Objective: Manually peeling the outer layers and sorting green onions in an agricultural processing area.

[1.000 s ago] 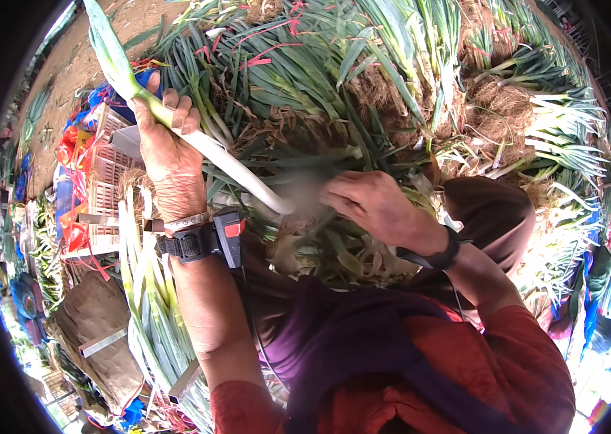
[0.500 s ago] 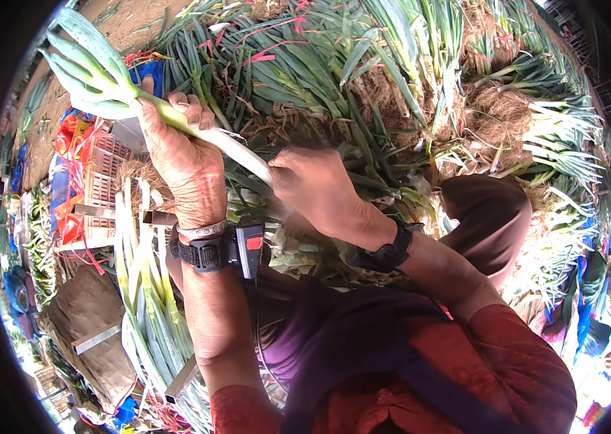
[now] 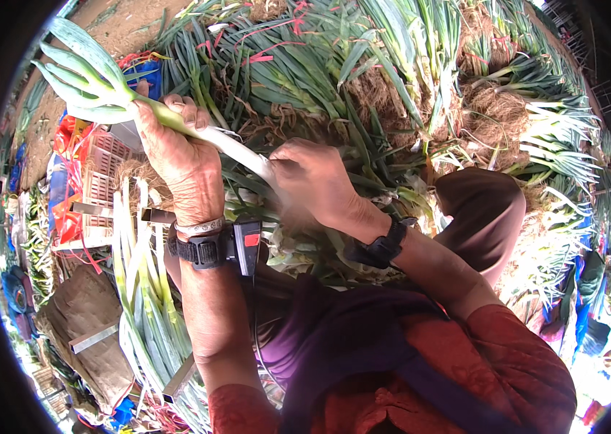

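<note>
The right hand [image 3: 316, 181] has slid up the leek [image 3: 175, 119]; both hands' fingers clamp it, stripping; next, pull downward.

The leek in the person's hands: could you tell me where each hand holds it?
Left hand grips the leek below its green leaves; right hand clasps the white stalk's lower end.

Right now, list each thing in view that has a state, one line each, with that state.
left hand: closed around the leek's upper stalk, holding it up.
right hand: closed on the leek's white lower end, blurred.
leek: held off the pile, tilted, green leaves up and to the left.
cleaned leeks: laid side by side at the person's left.
leek pile: heaped ahead, roots showing.
pink crate: lies beside the cleaned leeks.
</note>
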### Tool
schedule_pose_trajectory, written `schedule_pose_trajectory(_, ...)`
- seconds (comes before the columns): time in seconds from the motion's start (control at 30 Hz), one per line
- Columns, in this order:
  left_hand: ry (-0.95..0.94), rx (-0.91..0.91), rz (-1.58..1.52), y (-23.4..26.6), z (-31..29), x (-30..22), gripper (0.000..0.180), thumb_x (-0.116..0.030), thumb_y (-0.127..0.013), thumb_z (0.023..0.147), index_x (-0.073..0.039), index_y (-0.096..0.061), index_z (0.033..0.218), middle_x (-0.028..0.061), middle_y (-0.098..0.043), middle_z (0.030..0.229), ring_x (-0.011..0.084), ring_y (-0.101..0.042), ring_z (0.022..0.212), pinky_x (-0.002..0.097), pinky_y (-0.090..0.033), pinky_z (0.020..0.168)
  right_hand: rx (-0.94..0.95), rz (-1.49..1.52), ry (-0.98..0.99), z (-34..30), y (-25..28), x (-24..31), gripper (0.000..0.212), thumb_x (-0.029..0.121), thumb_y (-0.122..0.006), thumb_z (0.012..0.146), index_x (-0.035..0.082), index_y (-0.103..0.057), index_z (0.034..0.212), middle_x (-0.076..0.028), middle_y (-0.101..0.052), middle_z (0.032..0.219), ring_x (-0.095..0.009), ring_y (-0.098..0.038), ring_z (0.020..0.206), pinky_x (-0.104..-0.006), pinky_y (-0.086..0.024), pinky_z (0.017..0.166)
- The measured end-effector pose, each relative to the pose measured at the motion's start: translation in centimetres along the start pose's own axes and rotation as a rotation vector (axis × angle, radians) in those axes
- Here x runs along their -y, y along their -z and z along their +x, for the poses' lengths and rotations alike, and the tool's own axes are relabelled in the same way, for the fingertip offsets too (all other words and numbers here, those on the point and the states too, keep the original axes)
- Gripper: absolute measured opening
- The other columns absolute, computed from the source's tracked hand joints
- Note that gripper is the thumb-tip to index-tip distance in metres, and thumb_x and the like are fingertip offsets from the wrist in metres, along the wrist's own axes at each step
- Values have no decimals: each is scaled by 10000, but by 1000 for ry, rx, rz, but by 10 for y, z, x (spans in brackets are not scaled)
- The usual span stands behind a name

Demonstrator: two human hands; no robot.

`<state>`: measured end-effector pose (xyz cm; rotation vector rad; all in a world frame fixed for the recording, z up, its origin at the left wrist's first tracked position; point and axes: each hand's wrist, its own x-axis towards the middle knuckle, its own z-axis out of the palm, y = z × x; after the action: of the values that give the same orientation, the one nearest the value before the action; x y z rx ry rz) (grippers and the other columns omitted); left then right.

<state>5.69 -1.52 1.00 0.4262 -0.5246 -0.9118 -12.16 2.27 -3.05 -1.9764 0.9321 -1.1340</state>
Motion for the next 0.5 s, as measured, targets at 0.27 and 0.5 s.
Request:
schedule_pose_trajectory(0.27, 86, 72, -101, 1, 8, -4, 449, -428, -560, 900, -90, -487, 1187, 12, -440, 686, 113, -394, 572, 241, -351, 477, -115, 774, -458, -8, 10, -34, 32, 69, -611, 838, 75, -625, 810, 4, -617, 734, -128, -604, 639, -265, -496, 627)
schedule_pose_trajectory(0.5, 127, 250, -164, 30, 25, -17, 571, -525, -565, 857, -38, -539, 1155, -25, -367, 630, 91, -322, 571, 234, -345, 496, -62, 1272, -539, -19, 49, -31, 140, 160, -617, 868, 59, -590, 960, -50, -614, 926, -157, -600, 896, -376, -477, 879)
